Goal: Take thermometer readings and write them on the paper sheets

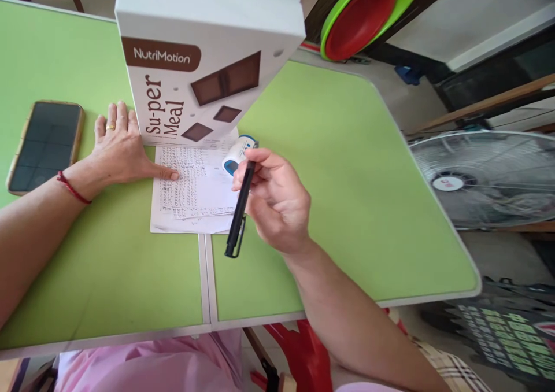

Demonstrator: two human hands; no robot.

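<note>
My right hand point(280, 201) grips a black pen point(239, 213), its clip end pointing down toward me. My left hand point(119, 143) lies flat with fingers spread on the green table, the thumb resting on a sheet of paper point(186, 192) covered in handwriting. Its fingertips are beside a tall white box point(217, 39) printed "NutriMotion Su-per Meal", which stands over the far part of the paper. A small white and blue device point(237, 154) sits just behind the pen hand, partly hidden by it.
A phone point(47, 146) in a tan case lies left of my left hand. The green table point(347, 207) has a metal seam down its middle. Beyond its right edge stands a fan point(485, 181); red and green basins point(362, 22) are at the back.
</note>
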